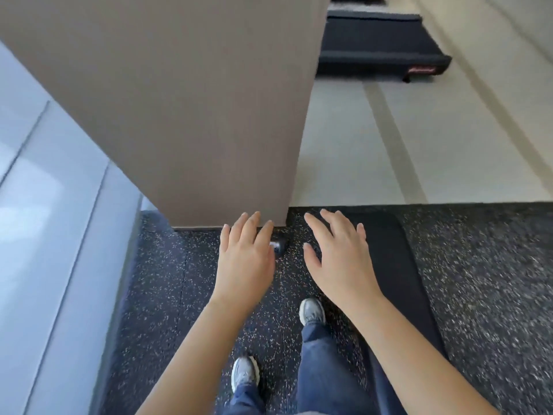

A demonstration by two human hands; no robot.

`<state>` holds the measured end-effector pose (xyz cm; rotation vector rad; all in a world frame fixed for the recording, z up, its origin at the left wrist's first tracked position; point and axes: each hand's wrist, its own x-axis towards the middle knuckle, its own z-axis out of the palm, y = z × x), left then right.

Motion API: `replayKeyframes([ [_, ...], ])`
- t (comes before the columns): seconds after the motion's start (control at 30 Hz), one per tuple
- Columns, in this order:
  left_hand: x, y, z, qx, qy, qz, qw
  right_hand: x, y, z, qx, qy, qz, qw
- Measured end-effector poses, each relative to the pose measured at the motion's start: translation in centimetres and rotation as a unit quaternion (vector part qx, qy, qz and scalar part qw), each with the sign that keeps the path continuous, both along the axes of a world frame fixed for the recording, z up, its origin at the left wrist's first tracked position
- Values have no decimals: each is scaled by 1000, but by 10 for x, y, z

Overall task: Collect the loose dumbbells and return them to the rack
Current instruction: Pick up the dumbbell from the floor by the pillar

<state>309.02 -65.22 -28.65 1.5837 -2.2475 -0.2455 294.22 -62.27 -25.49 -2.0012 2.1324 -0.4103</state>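
- Dumbbell [279, 245]: only a dark, rounded end shows. It lies on the floor [167, 295] just right of the left grip's fingers and left of the right grip's thumb, so between the two grips. The rest is hidden behind the left grip.
- Handling, as a judgement: probably heavy for its size, rigid and not fragile, and the rounded end may roll. The best hold is round the bar between the heads, which does not show here.
- Left grip [244, 259]: fingers straight and spread, holding nothing. It is above the dumbbell; I cannot tell whether it touches.
- Right grip [338, 256]: fingers straight and spread, holding nothing, just beside the dumbbell.
- Count: one dumbbell in view, two grips, no rack in view.
- Pillar [179, 115]: one, with its foot just beyond the left grip's fingertips.
- Mat [398, 265]: one, black, under and to the right of the right grip.
- Shoes [312, 311]: two, back behind the wrists.
- Treadmill [380, 46]: one in plain view, far beyond the right grip.
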Motion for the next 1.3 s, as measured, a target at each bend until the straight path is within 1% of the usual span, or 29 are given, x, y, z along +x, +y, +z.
replayKeyframes([
  [0.13,-8,-29,-10,9,-27,99,995,-21,-55,-12,3,-6,87,996],
  [0.27,-26,-57,-26,38,-26,187,981,-46,-107,-28,21,-2,167,986],
  [0.37,-31,-67,-43,48,-20,228,972,-51,-133,-42,1,-6,205,979],
  [0.43,-34,-74,-61,53,-12,259,964,-51,-150,-61,-4,-12,228,973],
  [0.53,-33,-88,-96,56,-11,278,959,-44,-172,-100,-5,-24,254,967],
  [0.7,-24,-115,-186,56,3,304,951,-32,-201,-200,-12,-18,280,960],
  [0.87,-12,-135,-289,72,16,320,945,-17,-223,-307,15,-25,286,958],
  [1.17,-20,-162,-477,101,14,275,956,-9,-250,-487,45,-18,293,955],
  [1.3,-25,-181,-549,103,35,277,955,-14,-267,-559,71,-22,290,954],
])
